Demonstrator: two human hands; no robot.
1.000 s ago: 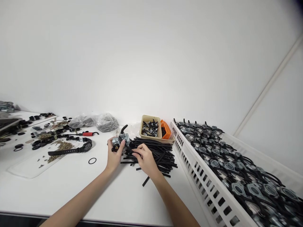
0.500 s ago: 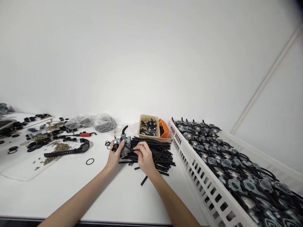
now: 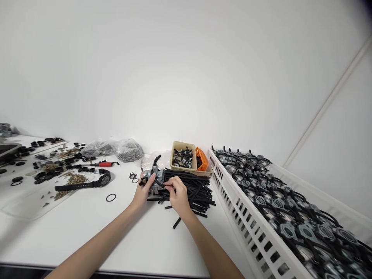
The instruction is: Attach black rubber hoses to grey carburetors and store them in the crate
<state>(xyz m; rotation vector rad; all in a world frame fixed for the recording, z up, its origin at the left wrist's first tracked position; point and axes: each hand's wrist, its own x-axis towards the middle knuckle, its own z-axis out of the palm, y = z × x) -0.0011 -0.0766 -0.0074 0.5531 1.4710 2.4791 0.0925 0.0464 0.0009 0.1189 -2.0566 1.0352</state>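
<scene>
Two grips here: left hand (image 3: 142, 193) clasps the metal carburetor (image 3: 159, 175) by its body, likely rigid and best held there, right hand (image 3: 178, 194) pinches a probably pliable black hose (image 3: 161, 183).

Metal part (image 3: 160, 177) at left end of tube pile (image 3: 199, 190); watch (image 3: 105, 179) farther left; bin (image 3: 183, 168) behind; crate (image 3: 252, 211) right

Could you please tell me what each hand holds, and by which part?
Left hand holds the metal part by its left side; right hand apparently pinches a black tube near one end.
</scene>
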